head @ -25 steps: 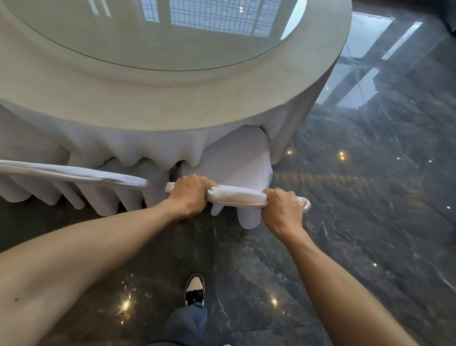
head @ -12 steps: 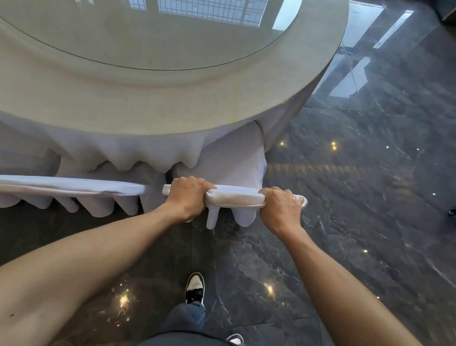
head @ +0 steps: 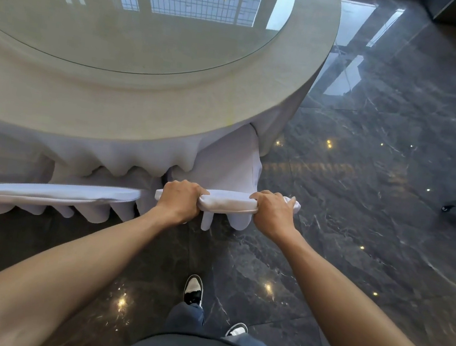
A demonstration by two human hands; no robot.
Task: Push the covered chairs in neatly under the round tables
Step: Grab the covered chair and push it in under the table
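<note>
Chair pushed further in under the counter

Over the last second we have driven the covered chair point(head: 227, 204) forward: its draped back now stands nearer the counter point(head: 154, 112) rim, and the counter's skirt overlaps more of the chair's white cover than before. Our left hand point(head: 178, 201) and right hand point(head: 272, 211) have travelled with the top rail, and we have stepped in behind it, so the counter's glass top fills more of the view and the yellow centrepiece beyond it has slid almost off the top edge. The neighbouring chair point(head: 49, 192), left of ours, now shows tilted, its far end dipping away from the counter.
</note>
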